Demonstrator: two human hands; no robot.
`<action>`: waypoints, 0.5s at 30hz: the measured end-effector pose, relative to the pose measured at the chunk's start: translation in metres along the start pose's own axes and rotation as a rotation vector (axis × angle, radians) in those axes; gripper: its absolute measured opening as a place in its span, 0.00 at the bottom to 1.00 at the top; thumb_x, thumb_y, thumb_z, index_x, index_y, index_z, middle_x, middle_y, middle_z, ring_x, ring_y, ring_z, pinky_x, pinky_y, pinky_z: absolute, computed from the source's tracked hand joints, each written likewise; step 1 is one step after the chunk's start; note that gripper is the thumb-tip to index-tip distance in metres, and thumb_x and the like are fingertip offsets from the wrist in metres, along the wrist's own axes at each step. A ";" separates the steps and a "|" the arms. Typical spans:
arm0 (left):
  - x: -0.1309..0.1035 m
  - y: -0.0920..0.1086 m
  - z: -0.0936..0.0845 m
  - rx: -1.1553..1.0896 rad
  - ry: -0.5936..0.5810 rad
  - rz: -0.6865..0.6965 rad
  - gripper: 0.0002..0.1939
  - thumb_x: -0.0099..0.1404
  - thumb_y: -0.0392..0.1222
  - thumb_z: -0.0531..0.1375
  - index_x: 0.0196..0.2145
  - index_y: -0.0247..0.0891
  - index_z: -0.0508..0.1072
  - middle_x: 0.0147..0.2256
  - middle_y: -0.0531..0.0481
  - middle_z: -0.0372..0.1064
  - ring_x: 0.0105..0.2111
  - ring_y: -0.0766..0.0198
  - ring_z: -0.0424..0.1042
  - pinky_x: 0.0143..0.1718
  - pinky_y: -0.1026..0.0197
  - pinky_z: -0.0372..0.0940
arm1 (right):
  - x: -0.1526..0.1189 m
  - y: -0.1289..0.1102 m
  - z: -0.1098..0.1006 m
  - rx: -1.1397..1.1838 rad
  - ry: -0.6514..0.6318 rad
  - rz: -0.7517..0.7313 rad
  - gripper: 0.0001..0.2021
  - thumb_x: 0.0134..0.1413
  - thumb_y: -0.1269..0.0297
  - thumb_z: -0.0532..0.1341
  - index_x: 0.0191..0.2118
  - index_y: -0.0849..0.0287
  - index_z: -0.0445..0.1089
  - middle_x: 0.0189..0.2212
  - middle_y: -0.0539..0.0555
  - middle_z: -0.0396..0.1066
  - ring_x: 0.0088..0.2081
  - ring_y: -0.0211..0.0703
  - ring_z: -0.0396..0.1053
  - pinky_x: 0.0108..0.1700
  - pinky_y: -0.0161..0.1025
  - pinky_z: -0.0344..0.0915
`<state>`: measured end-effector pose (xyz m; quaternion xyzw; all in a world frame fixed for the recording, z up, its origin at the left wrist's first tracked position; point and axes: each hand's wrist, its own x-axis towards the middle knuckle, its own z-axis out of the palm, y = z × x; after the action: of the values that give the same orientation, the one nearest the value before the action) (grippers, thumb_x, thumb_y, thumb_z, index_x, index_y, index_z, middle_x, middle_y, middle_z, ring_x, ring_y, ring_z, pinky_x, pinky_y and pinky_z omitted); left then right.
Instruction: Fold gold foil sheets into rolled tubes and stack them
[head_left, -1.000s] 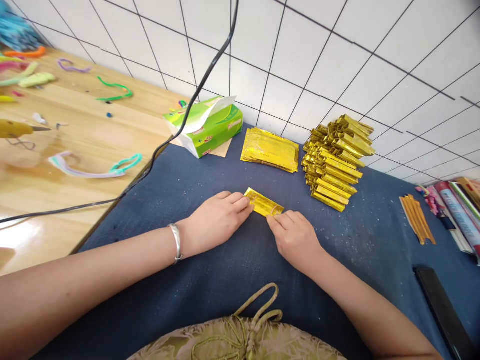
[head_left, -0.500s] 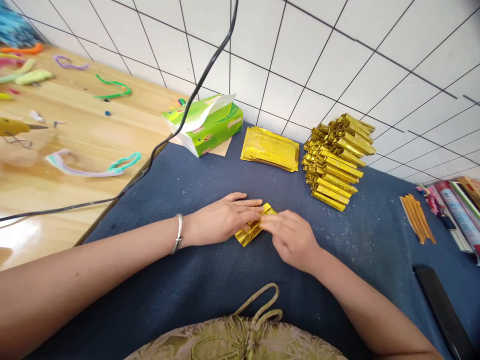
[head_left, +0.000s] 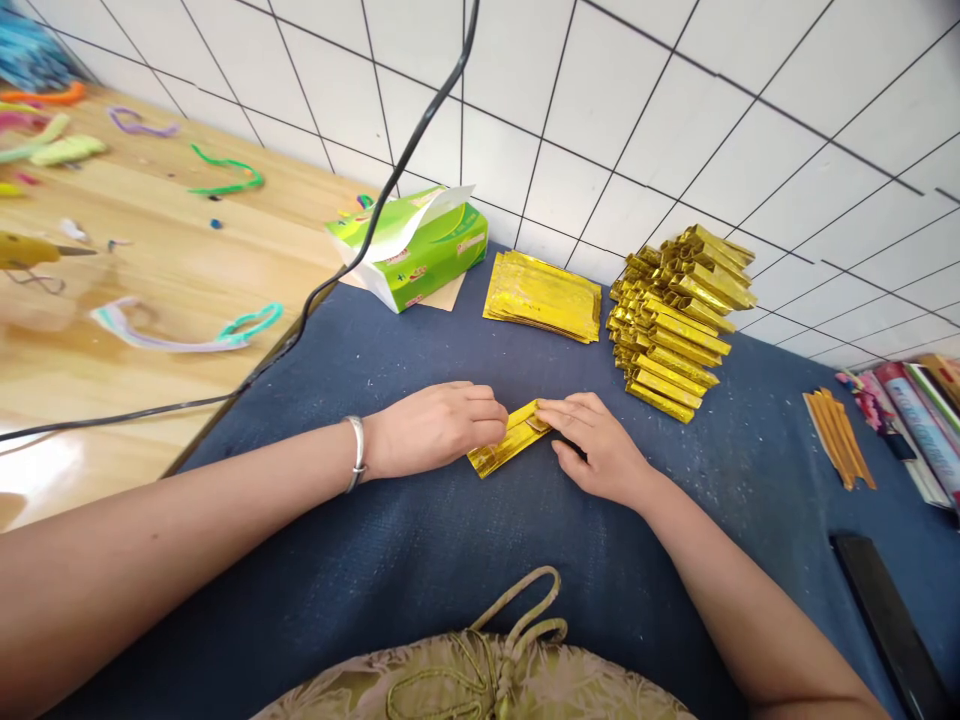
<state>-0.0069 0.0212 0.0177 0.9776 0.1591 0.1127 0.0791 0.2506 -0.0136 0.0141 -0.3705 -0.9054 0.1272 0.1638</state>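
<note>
A strip of gold foil paper (head_left: 504,447), partly folded lengthwise, lies slantwise on the dark blue cloth between my two hands. My left hand (head_left: 442,428), wearing a silver bangle at the wrist, has its fingers curled and closed at the strip's left part. The fingertips of my right hand (head_left: 604,445) rest on the strip's upper right end, the fingers stretched out and the thumb apart. Both hands cover parts of the paper. Beyond them lie a flat stack of gold foil sheets (head_left: 544,298) and a pile of folded gold foil tubes (head_left: 671,325).
A green tissue pack (head_left: 439,262) stands at the back left, with a black cable (head_left: 409,150) hanging in front. Bent pipe cleaners (head_left: 225,172) and a yellow glue gun (head_left: 30,252) lie on the wooden table. At right are brown strips (head_left: 836,435), books (head_left: 919,420) and a black long object (head_left: 892,620).
My left hand has curled its fingers and shifted slightly left along the paper. My right hand's fingers have stretched out onto its right end. The paper now looks narrower, with an edge folded over.
</note>
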 end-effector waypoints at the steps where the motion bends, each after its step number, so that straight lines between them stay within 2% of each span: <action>1: -0.001 -0.001 0.000 -0.002 -0.005 0.013 0.11 0.67 0.36 0.49 0.38 0.38 0.71 0.43 0.46 0.69 0.39 0.62 0.65 0.42 0.60 0.58 | 0.000 0.001 0.000 -0.001 -0.014 -0.003 0.22 0.53 0.72 0.53 0.55 0.57 0.60 0.52 0.55 0.66 0.49 0.46 0.62 0.52 0.51 0.59; 4: -0.002 -0.006 0.000 -0.005 -0.021 0.023 0.11 0.67 0.34 0.48 0.38 0.37 0.71 0.43 0.46 0.69 0.39 0.62 0.64 0.43 0.60 0.59 | 0.000 0.002 0.001 -0.026 -0.042 -0.007 0.20 0.55 0.70 0.54 0.54 0.57 0.61 0.51 0.54 0.67 0.48 0.45 0.62 0.52 0.49 0.60; 9: -0.001 -0.013 -0.004 -0.037 -0.050 -0.084 0.10 0.65 0.32 0.50 0.35 0.36 0.71 0.39 0.47 0.69 0.39 0.63 0.65 0.43 0.63 0.60 | -0.002 -0.003 0.005 -0.146 -0.026 -0.009 0.16 0.58 0.66 0.55 0.52 0.57 0.64 0.49 0.56 0.69 0.47 0.46 0.62 0.47 0.47 0.61; 15: -0.008 -0.011 -0.022 -0.134 -0.140 -0.101 0.15 0.63 0.28 0.50 0.39 0.41 0.72 0.43 0.52 0.69 0.42 0.67 0.68 0.46 0.66 0.60 | -0.003 -0.006 0.006 -0.231 -0.037 -0.037 0.14 0.59 0.66 0.54 0.51 0.57 0.66 0.48 0.56 0.69 0.44 0.46 0.62 0.42 0.45 0.62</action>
<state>-0.0232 0.0316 0.0349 0.9664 0.1943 0.0501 0.1609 0.2463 -0.0205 0.0098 -0.3678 -0.9235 0.0260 0.1058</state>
